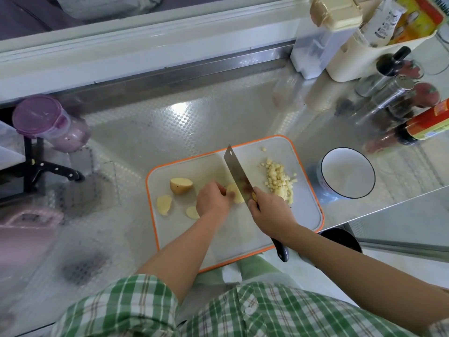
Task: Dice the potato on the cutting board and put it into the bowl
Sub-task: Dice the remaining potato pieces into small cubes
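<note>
**Dicing in progress: potato partly cut, bowl not yet filled**

The steel bench carries an orange-rimmed cutting board at its near edge. The white bowl stands just beside the board, toward the bench's right edge, probably so that dice can be moved across quickly. It shows only its bare interior. The right hand is wrapped around the handle of the cleaver, whose blade slants toward the bench's far edge. The left hand grips the potato piece against the blade with curled fingers, apparently to steady it and keep the fingertips clear. On the board's left part lie a potato half and two slices, awaiting cutting. The diced potato is heaped on the right part, nearest the bowl.
</note>
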`<move>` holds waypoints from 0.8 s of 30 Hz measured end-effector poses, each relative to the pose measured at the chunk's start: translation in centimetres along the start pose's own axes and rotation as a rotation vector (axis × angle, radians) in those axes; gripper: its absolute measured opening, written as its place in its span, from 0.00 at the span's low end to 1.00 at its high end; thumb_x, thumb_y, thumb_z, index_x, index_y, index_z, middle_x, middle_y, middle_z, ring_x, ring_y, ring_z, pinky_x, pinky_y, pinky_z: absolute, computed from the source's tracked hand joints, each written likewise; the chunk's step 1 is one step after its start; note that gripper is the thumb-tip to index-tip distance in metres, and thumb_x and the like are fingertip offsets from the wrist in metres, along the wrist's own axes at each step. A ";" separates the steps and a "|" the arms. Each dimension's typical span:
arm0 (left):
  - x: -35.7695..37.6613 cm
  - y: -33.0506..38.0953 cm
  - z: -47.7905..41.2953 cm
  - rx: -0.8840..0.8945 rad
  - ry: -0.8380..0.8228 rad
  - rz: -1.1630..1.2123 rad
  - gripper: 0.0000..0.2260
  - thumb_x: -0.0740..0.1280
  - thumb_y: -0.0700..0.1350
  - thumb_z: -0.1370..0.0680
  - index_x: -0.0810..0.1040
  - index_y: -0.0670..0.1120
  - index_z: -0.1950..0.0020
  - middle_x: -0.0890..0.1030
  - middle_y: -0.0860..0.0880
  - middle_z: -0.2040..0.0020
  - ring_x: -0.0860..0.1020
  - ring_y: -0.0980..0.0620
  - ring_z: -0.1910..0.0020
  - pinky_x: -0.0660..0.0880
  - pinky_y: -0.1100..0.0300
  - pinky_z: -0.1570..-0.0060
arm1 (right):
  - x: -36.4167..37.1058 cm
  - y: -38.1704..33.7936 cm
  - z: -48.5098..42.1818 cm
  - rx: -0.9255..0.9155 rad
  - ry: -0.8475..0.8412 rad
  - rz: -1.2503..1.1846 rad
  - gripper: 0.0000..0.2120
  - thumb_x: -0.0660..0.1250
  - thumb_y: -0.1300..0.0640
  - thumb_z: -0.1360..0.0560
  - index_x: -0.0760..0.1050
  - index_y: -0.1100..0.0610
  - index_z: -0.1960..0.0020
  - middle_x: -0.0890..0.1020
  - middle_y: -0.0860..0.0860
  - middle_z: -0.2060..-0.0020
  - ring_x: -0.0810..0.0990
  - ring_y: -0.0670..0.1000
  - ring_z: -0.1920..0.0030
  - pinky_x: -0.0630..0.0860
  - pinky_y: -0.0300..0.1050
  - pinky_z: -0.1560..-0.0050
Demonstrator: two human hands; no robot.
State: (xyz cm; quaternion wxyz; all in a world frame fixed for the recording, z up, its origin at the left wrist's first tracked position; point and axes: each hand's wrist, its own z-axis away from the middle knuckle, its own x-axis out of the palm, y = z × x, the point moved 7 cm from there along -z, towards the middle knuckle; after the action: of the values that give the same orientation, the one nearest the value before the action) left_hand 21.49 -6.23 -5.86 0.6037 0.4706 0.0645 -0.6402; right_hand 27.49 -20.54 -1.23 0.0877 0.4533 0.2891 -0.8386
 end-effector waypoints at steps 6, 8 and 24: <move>0.0 0.2 0.0 0.004 -0.002 -0.018 0.09 0.71 0.51 0.26 0.76 0.49 0.54 0.82 0.48 0.50 0.78 0.45 0.47 0.70 0.57 0.56 | 0.5 -0.2 0.0 0.025 -0.025 -0.025 0.09 0.56 0.56 0.21 0.63 0.57 0.58 0.70 0.53 0.71 0.68 0.54 0.71 0.60 0.45 0.73; 0.0 0.2 -0.1 0.006 -0.004 -0.027 0.09 0.71 0.51 0.26 0.76 0.48 0.53 0.81 0.48 0.50 0.78 0.45 0.47 0.69 0.57 0.56 | 0.8 -0.2 -0.2 0.033 -0.026 -0.014 0.09 0.56 0.56 0.21 0.63 0.58 0.59 0.70 0.53 0.71 0.69 0.55 0.70 0.60 0.45 0.73; 0.4 -0.3 -0.8 -0.034 -0.038 -0.009 0.06 0.72 0.50 0.28 0.79 0.48 0.58 0.84 0.48 0.58 0.80 0.47 0.52 0.74 0.56 0.56 | -0.4 -0.7 -0.5 0.002 0.058 -0.080 0.09 0.57 0.55 0.20 0.64 0.55 0.59 0.72 0.53 0.71 0.72 0.56 0.69 0.62 0.45 0.71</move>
State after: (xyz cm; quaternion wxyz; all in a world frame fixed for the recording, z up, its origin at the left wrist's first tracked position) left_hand 21.68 -5.91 -6.72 0.6099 0.4477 0.0663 -0.6505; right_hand 27.81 -19.69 -0.82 0.0450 0.4656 0.3084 -0.8283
